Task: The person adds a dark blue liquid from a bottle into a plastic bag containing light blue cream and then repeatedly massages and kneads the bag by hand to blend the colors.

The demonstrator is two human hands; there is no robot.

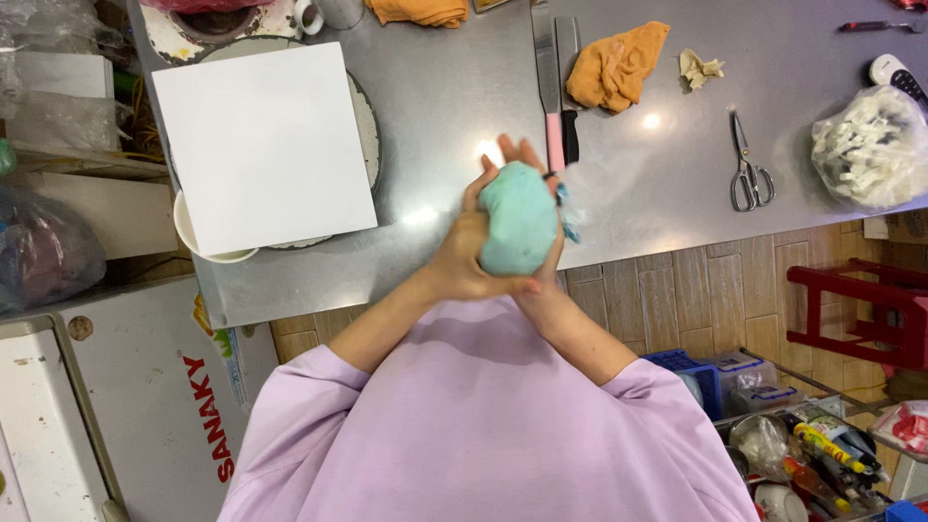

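Lilac sleeves (pixel 483 425) nearest. Left hand (pixel 464 256) and right hand (pixel 541 227), both grips clamped on pale blue bag (pixel 519 227) above table (pixel 454 97) edge. Risk: hard squeeze bursts bag; knives (pixel 556 97) near.

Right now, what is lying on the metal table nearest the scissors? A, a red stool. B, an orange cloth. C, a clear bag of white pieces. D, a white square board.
C: the clear bag of white pieces sits just right of the scissors on the metal table, closer than the orange cloth.
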